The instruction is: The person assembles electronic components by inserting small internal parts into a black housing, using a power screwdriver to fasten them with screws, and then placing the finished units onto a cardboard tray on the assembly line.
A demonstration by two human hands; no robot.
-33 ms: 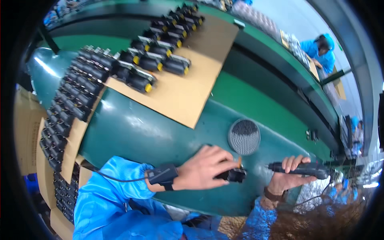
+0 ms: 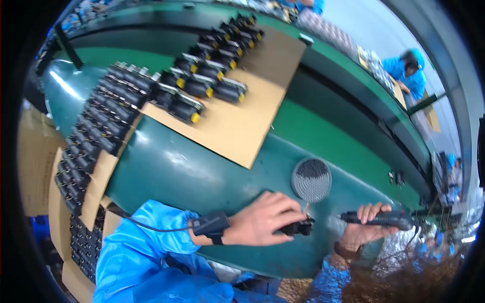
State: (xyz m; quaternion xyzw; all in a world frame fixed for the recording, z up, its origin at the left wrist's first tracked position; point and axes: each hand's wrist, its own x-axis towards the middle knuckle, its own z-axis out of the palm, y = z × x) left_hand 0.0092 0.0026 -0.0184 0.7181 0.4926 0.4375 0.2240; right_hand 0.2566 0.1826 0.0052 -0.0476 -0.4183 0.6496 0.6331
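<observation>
Two hands over a green bench (image 2: 177,177), both busy. The left hand (image 2: 268,219) has fingers and thumb closed on a small black part (image 2: 300,228), which pokes out right of that hand, on the near side of the grey dish (image 2: 311,188). Can't tell if it's resting on the bench or just off it. The right hand (image 2: 365,226) has its fingers wrapped round a black driver (image 2: 396,220), right of the part and not touching it.

Handling-wise, the part looks stiff and hard, probably a bit dense for its size but fine one-handed. Smooth sides might slip a little. Best hold is across the body, clear of the thin orangey tab (image 2: 306,208) sticking up near its right end, likely the fragile bit. Long axis runs roughly left to right, exposed end pointing right at the driver, whose tip points left.
</observation>
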